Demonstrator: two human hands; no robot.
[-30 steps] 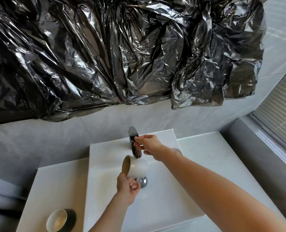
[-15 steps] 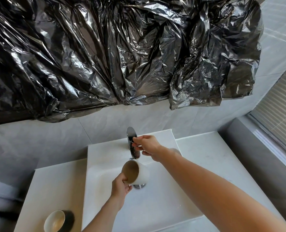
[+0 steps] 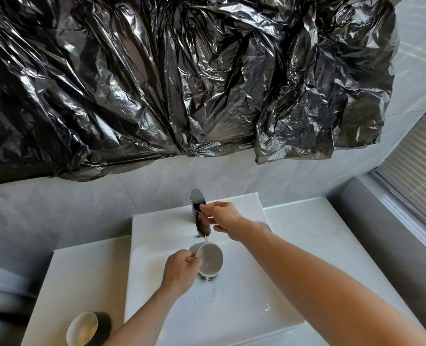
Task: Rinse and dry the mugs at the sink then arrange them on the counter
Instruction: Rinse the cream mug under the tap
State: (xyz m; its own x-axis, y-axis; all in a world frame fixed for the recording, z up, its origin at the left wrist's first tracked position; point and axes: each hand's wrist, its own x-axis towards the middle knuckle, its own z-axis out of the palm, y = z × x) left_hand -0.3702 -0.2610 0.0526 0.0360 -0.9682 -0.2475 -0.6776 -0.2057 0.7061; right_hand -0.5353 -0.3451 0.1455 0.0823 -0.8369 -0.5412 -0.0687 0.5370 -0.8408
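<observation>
Mug under the running faucet

At the frame's lower centre, the left hand (image 3: 179,272) grips a white mug (image 3: 210,261) by its handle side, mouth up, over the white sink (image 3: 244,313), below the chrome faucet (image 3: 200,216). Water runs into it. The right hand (image 3: 220,217) pinches the faucet lever. A dark mug (image 3: 88,328) sits on the counter (image 3: 64,275) at lower left, below black plastic sheeting (image 3: 157,78)

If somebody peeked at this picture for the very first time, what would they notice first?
Probably the huge crinkly black plastic sheet covering the wall above the sink, filling the top half of the view. Next, at the bottom middle, the left hand holds a white mug under the chrome faucet while the right hand grips the faucet. A dark mug lies on the counter at bottom left.
</observation>
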